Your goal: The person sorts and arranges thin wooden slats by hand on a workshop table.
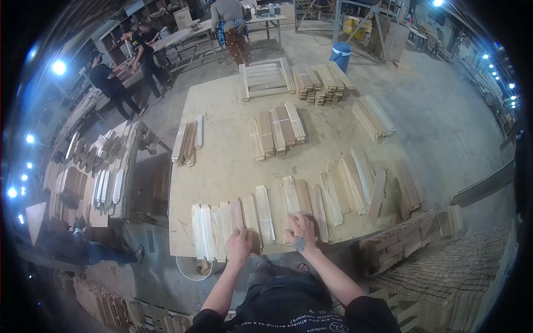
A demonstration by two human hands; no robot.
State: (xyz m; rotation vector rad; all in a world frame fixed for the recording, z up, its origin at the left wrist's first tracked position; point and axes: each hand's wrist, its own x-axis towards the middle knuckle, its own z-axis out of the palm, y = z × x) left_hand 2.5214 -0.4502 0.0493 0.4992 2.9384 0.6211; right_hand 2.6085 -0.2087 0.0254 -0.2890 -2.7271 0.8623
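Note:
Near the front edge of a large pale table [222,177], wooden slats lie side by side in a row. My left hand [240,244] rests at the near ends of slats [215,227], its fingers bent; what they hold, if anything, is hidden. My right hand [301,230], with a dark mark on its back, lies over the near ends of other slats [302,197], fingers apart. Between the hands are pale slats [264,211]. Further right lie more slats [347,183], one of them tilted [377,194].
Slat bundles [277,130] lie mid-table, with a wooden frame [266,80] and stacked pieces [322,83] at the back. Left stands another table with wood [105,186]. Several people, one a person by the back bench [230,25], and a blue bucket [340,55] are beyond.

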